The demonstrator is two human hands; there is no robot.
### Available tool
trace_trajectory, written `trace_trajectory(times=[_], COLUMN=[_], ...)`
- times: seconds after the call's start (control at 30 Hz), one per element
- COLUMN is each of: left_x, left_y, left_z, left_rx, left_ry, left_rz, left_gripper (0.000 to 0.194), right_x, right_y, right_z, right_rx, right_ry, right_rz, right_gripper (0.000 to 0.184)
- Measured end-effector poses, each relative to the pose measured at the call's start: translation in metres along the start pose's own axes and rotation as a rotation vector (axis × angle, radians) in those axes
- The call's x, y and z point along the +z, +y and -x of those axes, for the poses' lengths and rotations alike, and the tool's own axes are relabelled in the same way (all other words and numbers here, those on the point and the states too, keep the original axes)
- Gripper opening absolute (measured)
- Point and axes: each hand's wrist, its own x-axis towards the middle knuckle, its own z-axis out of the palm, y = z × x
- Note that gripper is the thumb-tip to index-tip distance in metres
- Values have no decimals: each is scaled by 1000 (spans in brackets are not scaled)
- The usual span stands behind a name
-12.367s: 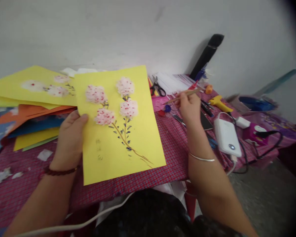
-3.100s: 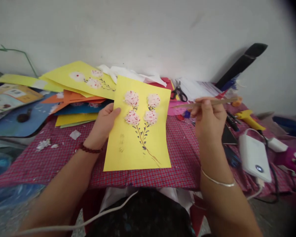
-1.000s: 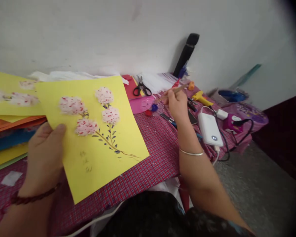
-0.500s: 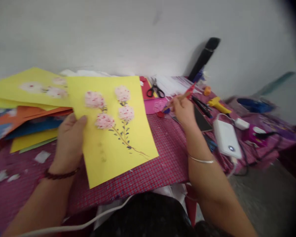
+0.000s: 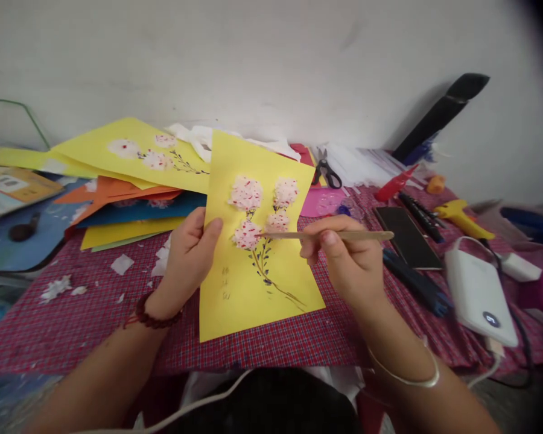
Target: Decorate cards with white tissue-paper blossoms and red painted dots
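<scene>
My left hand (image 5: pixel 192 256) is closed on the left edge of a yellow sheet of paper (image 5: pixel 239 307), holding it tilted up above the table. On the sheet are white fluffy flowers (image 5: pixel 247 193) speckled with red, thin brown stems, small dark leaves and handwritten characters. My right hand (image 5: pixel 344 259) pinches a thin wooden paintbrush (image 5: pixel 357 235) held level. The brush tip lies at the lower left flower, seemingly touching it. A pink sheet (image 5: pixel 321 202) with paint on it lies partly hidden behind the yellow one.
A stack of coloured papers (image 5: pixel 136 229) lies left, topped by another flower picture (image 5: pixel 136 163). Scissors (image 5: pixel 326 172), a red tube (image 5: pixel 396 184), a dark phone-like slab (image 5: pixel 409 238), a yellow glue gun (image 5: pixel 464 218) and a white power bank (image 5: pixel 479 295) lie on the checked tablecloth (image 5: pixel 276 355).
My right hand has brought the brush from the painted pink sheet leftward and down to the flowers. The yellow sheet is turned more sideways in my left hand. The camera view has shifted left.
</scene>
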Motion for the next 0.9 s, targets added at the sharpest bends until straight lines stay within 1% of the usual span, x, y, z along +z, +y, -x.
trace_trajectory(times=[0.1,0.3,0.43,0.6,0.67,0.73,0.83,0.9], left_x=[0,2,3,2,2,2,2,2], left_y=[0,2,3,3,3,3,4,5], left_z=[1,3,4,5,6,7,8,9], left_rx=[6,10,11,13,46,112,215,254], left_ry=[-9,-20,-16,-21,-24,-20,-13,-18], left_rz=[-17,11,19,-49,-111,-195,-312,-350], left_gripper=[12,14,11,12,12,13,13,13], right_x=[1,4,4,5,5,6,8,8], right_y=[0,5,9,5,4,3,6,7], right_z=[1,-1,0,2,4,7,9,9], right_rx=[-21,-26,-6,-31,-44,-52,-60,-61], right_ry=[-42,-48,-66,2,-5,-44,-114,-141], right_rz=[27,42,56,5,-12,-14,35,78], right_gripper=[16,16,16,16,17,19,21,22])
